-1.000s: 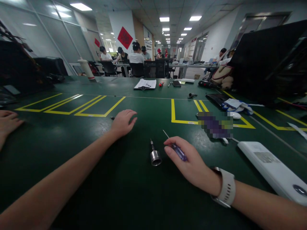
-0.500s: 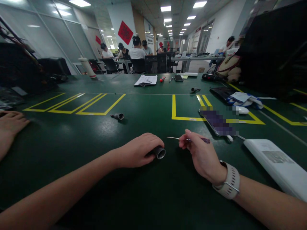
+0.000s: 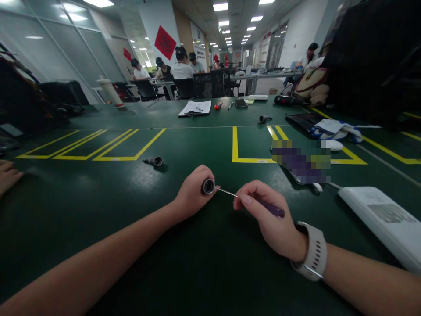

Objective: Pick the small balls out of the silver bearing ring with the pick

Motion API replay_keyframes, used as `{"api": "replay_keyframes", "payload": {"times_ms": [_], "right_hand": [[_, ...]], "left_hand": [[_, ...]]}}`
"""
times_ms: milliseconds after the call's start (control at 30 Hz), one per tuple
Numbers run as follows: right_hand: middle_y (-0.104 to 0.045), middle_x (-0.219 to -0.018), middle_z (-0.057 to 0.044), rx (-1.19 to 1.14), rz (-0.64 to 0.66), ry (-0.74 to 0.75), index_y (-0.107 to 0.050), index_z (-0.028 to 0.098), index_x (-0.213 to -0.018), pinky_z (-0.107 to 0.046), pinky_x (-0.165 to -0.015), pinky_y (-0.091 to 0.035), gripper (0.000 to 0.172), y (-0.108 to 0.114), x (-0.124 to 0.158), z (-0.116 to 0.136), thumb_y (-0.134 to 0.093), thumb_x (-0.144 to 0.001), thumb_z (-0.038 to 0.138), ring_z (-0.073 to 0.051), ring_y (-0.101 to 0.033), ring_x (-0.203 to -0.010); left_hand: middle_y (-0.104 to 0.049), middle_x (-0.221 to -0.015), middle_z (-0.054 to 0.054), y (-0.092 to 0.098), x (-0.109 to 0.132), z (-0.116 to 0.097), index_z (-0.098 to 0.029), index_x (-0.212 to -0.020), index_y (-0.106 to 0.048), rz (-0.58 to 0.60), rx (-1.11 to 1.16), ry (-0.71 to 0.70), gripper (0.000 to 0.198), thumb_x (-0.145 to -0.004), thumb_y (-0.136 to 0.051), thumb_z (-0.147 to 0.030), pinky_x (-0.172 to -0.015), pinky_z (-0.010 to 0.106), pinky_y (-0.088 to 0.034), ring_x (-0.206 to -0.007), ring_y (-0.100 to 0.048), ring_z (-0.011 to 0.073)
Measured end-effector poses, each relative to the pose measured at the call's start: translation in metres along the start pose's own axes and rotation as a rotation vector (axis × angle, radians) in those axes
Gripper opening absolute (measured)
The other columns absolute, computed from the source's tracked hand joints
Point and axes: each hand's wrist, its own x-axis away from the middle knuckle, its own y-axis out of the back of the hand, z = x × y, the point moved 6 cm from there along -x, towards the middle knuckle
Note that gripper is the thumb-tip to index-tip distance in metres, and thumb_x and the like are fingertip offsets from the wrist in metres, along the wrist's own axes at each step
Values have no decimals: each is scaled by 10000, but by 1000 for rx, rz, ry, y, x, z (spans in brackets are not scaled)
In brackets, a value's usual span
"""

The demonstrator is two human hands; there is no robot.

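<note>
My left hand [image 3: 194,191] is closed around a dark hollow cylindrical part [image 3: 208,187], its round open end facing me. Between the fingers of my right hand [image 3: 266,215] is a thin screwdriver [image 3: 272,209] with a purple handle. Its slim metal shaft points left, and the tip meets the rim of the cylindrical part; whether it goes inside I cannot tell. A similar dark part [image 3: 154,161] with a narrow stem lies on the green table [image 3: 148,272], beyond my left hand.
A phone [image 3: 296,162] and a white power bank [image 3: 378,219] lie to the right. Farther back are a clipboard with papers [image 3: 194,108], another dark part [image 3: 264,119] and a cloth [image 3: 335,130]. Yellow tape marks the table. Another person's hand [image 3: 8,175] rests at the left edge.
My left hand has lifted and turned the cylindrical part so its opening faces me. My right hand has brought the screwdriver tip left to its rim. The view has shifted slightly.
</note>
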Motion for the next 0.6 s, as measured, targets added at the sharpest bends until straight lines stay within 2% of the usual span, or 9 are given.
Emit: {"api": "replay_keyframes", "payload": {"times_ms": [133,300,500,600], "right_hand": [[-619,-763,-29,154,83,33,-594,168,-807,-289,-606,-441,98,-9,3,9,-534,-859,226,-155,-576,-701],[-616,-741,-26,230,42,-23,-605,163,-789,-289,-619,-445,137,-10,3,8,-517,-868,231,-151,-574,-688],[-633,-775,-33,174,35,-136,-623,171,-803,-305,-656,-455,143,-12,5,3,-533,-863,264,-168,-591,-741],[-643,-784,-35,69,24,-193,-635,174,-794,-324,-705,-456,148,-12,7,-3,-556,-856,283,-173,-596,-763]], "left_hand": [[-558,-721,-3,-1,3,-3,-166,-729,-501,25,21,21,151,-765,-630,-236,-602,255,-413,-647,-515,124],[-533,-655,-30,-3,4,-7,-165,-704,-506,30,32,-27,162,-761,-642,-234,-556,221,-382,-598,-502,102],[-497,-639,-34,-5,7,-12,-169,-681,-481,57,30,-96,186,-796,-603,-247,-523,211,-352,-574,-475,93],[-477,-632,-33,-5,8,-14,-168,-679,-473,77,48,-132,185,-815,-582,-232,-521,212,-346,-568,-463,90]]}}
